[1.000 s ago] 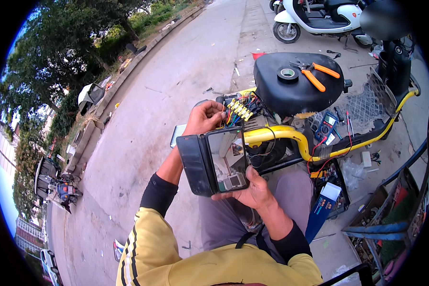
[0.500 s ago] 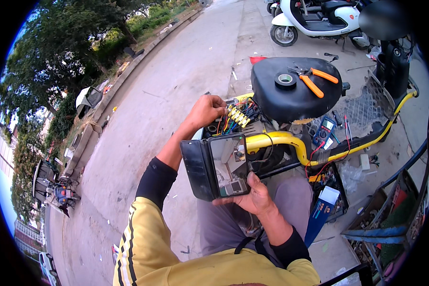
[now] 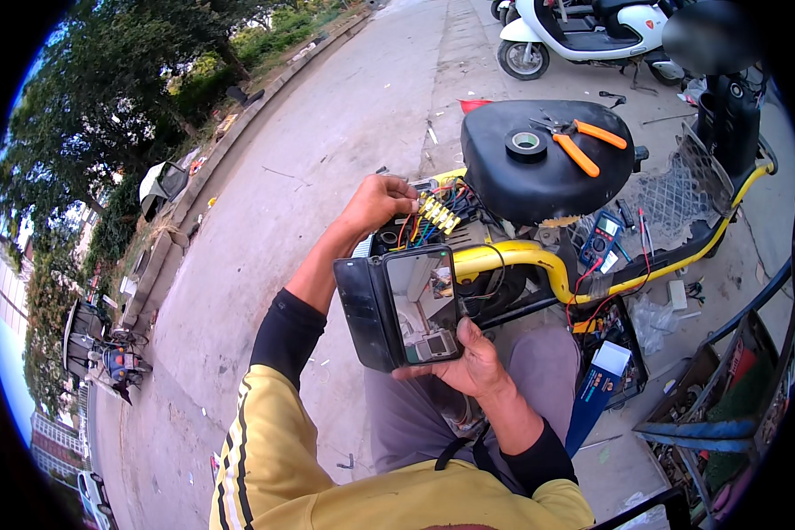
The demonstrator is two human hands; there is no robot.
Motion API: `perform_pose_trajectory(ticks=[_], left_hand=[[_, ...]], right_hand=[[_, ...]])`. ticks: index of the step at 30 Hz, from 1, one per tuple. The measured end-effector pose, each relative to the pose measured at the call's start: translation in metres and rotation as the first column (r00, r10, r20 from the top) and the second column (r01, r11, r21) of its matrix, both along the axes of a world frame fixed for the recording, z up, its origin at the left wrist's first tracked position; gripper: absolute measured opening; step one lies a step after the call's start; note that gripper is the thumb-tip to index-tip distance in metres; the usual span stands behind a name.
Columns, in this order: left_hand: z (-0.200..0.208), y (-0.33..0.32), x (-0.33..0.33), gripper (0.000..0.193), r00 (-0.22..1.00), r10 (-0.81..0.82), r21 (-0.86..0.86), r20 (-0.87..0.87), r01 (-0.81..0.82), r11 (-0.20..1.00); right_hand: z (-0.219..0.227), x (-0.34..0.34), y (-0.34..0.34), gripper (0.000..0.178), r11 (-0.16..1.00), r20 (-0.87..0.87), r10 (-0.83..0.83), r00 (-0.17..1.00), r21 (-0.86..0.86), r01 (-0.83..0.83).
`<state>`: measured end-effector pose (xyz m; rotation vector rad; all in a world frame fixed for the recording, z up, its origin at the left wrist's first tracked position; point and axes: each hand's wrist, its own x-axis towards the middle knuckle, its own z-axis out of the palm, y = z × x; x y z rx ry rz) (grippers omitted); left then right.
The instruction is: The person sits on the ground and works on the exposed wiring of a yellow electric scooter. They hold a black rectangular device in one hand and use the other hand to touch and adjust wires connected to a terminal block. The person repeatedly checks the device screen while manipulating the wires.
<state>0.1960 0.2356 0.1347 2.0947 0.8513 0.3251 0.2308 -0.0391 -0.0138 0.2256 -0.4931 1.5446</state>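
- Two bare hands of mine are out to the left of the black seat (image 3: 548,190) and nearer me than it.
- My right hand (image 3: 475,364) is closed round a phone (image 3: 420,296) in a dark flip case (image 3: 365,314), opened out, left of the seat and on my side; my thumb lies at its right edge.
- My left hand (image 3: 382,205) has its fingers curled in at the end of a yellow terminal block (image 3: 439,214), just left of the seat — whether I pinch the block or a wire, I cannot tell.
- Coloured wires (image 3: 428,234) crowd about the block.
- On top of the seat lie a tape roll (image 3: 526,156) and orange-handled pliers (image 3: 579,155) — just beside each other.
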Motion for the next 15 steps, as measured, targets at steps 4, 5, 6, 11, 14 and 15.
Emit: perform_pose_trajectory(ticks=[4, 5, 6, 11, 14, 15], left_hand=[[0.01, -0.024, 0.002, 0.026, 0.994, -0.06, -0.115, 0.092, 0.07, 0.991], [0.01, -0.024, 0.003, 0.026, 0.995, -0.063, -0.078, 0.071, 0.069, 0.995], [0.01, -0.024, 0.005, 0.025, 0.997, -0.067, -0.041, 0.049, 0.069, 0.997], [-0.004, -0.002, -0.002, 0.023, 0.997, 0.03, -0.062, 0.073, -0.026, 0.998], [-0.007, -0.003, -0.003, 0.02, 0.996, 0.054, -0.056, 0.073, -0.05, 0.997], [-0.008, -0.001, -0.002, 0.02, 0.996, 0.051, -0.035, 0.068, -0.049, 0.998]], right_hand=[[-0.002, 0.003, 0.0, 0.085, 1.0, 0.015, -0.006, 1.0, -0.007, 0.006], [-0.003, 0.003, 0.0, 0.085, 1.0, 0.023, 0.0, 1.0, -0.005, 0.0], [-0.002, 0.002, -0.001, 0.085, 1.0, 0.027, -0.004, 1.0, -0.004, 0.004], [-0.001, 0.001, 0.0, 0.084, 1.0, 0.032, 0.001, 0.999, -0.006, -0.001], [-0.001, 0.003, -0.001, 0.084, 1.0, 0.031, -0.009, 0.999, -0.004, 0.009], [-0.002, 0.002, -0.002, 0.083, 1.0, 0.028, -0.01, 1.0, -0.003, 0.01]])
